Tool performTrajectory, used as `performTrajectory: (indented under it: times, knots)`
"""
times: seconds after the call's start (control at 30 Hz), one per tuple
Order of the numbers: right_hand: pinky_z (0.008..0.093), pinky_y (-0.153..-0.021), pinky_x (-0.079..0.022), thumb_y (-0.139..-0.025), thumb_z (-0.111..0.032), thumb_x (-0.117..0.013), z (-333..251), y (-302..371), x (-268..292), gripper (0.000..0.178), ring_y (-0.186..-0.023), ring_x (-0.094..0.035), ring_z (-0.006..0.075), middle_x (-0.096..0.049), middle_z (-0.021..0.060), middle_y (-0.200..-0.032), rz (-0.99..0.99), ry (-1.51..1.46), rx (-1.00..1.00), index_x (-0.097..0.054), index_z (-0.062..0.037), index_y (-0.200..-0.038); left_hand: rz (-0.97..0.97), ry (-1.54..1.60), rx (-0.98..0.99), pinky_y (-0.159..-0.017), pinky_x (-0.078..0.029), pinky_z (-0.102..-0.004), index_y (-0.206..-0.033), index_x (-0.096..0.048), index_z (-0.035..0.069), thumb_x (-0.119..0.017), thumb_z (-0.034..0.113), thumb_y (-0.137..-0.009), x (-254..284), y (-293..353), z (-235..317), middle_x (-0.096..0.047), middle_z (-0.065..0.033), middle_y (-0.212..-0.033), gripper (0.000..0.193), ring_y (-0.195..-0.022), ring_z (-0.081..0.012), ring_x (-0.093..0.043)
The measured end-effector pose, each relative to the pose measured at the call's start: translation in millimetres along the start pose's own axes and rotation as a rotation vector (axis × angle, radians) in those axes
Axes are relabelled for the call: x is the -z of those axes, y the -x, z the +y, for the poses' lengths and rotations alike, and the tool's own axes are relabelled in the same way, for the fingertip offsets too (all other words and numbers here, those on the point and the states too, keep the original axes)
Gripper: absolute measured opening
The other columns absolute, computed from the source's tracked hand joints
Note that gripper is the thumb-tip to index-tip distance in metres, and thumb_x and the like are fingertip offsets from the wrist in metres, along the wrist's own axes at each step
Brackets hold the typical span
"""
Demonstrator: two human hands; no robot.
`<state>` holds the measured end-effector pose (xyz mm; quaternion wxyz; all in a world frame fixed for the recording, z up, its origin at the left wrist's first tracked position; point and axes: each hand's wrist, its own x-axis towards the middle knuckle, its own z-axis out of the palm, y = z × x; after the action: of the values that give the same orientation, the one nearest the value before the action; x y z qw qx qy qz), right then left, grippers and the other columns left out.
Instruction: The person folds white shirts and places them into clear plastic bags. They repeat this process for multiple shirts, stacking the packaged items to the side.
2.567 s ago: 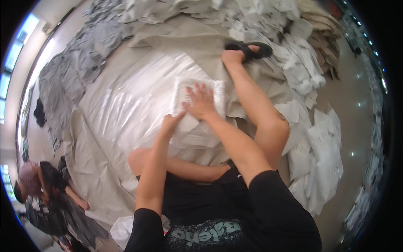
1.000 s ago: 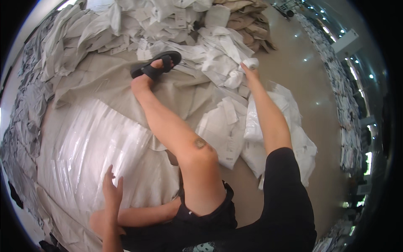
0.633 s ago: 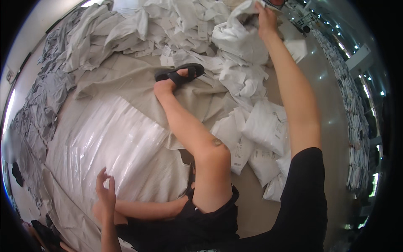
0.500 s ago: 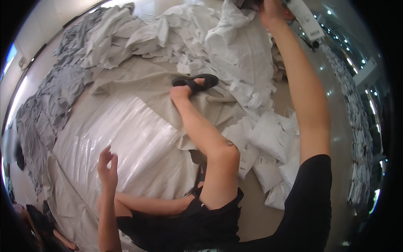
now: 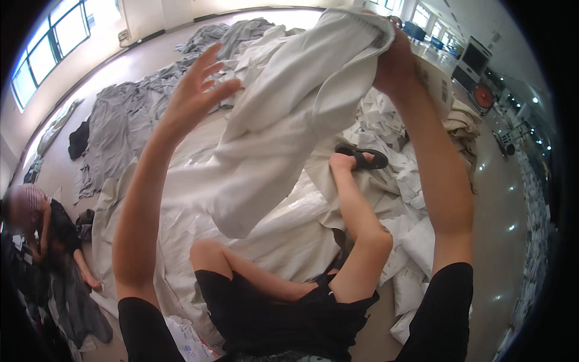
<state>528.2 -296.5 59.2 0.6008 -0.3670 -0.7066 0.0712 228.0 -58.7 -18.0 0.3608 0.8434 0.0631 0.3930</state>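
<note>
My right hand (image 5: pixel 395 63) is raised at the upper right, closed on the gathered waistband of pale off-white trousers (image 5: pixel 313 102). They hang down leftward across the view, their lower part blurred by motion. A white card tag (image 5: pixel 435 84) shows beside my right wrist, partly hidden by the arm; what it is fixed to is unclear. My left hand (image 5: pixel 196 96) is up on the other side of the trousers with fingers spread, holding nothing. Beneath the trousers, clear plastic sheeting (image 5: pixel 307 194) lies on a beige cloth (image 5: pixel 108 211), between my bent legs and the garment pile.
Grey garments (image 5: pixel 129 111) are heaped at the far left, with white ones (image 5: pixel 386 127) beyond my sandalled foot (image 5: pixel 365 158). White packets (image 5: pixel 416 244) lie right of my knee. Another person (image 5: pixel 57 229) sits at the left. A machine with a red round part (image 5: pixel 482 96) stands far right.
My right hand has brought the trousers up from the pile into the middle of the view. My left hand has risen and spread its fingers. The view has tilted up and swung left.
</note>
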Motion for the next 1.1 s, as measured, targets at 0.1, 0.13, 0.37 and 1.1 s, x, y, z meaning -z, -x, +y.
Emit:
performTrajectory:
  times: [0.1,0.13,0.37,1.1]
  knots:
    - [0.0357,-0.092,-0.061,-0.108,-0.028,-0.058,7,-14,-62,0.033,-0.101,-0.075,0.0216,-0.079,0.0096,-0.106,0.042,-0.665,-0.358,-0.075,-0.0011,-0.117,-0.205,-0.192,-0.071,-0.117,-0.047,-0.0502,-0.168,-0.032,0.008,-0.080,0.078,-0.080,10,-1,1,-0.052,-0.0275,-0.157,0.122,-0.145,-0.0353,-0.055]
    - [0.0354,-0.091,-0.061,-0.108,-0.028,-0.059,15,-21,-73,0.032,-0.099,-0.075,0.0205,-0.079,0.0091,-0.105,-0.031,-0.797,-0.442,-0.076,-0.0019,-0.117,-0.316,-0.106,0.039,-0.116,-0.049,-0.0472,-0.164,-0.040,0.006,-0.078,0.074,-0.086,20,0,-12,-0.058,-0.0237,-0.152,0.110,-0.142,-0.0310,-0.057]
    - [0.0337,-0.078,-0.062,-0.103,-0.039,-0.068,73,-25,-91,0.034,-0.081,-0.074,0.0161,-0.079,0.0032,-0.098,-0.011,-0.730,-0.767,-0.079,-0.0075,-0.111,-0.120,0.359,0.477,-0.069,-0.060,-0.0232,-0.114,-0.077,0.000,-0.067,0.041,-0.108,52,40,0,-0.077,-0.0027,-0.090,0.043,-0.074,-0.0064,-0.071]
    - [0.0362,-0.066,-0.051,-0.102,-0.034,-0.073,242,256,-254,0.035,-0.070,-0.063,0.0171,-0.074,0.0095,-0.081,0.394,0.439,-1.082,-0.078,0.0005,-0.100,0.174,-0.767,0.188,-0.071,-0.056,-0.0315,-0.127,-0.078,0.012,-0.061,0.033,-0.111,179,93,-60,-0.080,-0.0059,-0.096,0.031,-0.074,-0.0156,-0.069]
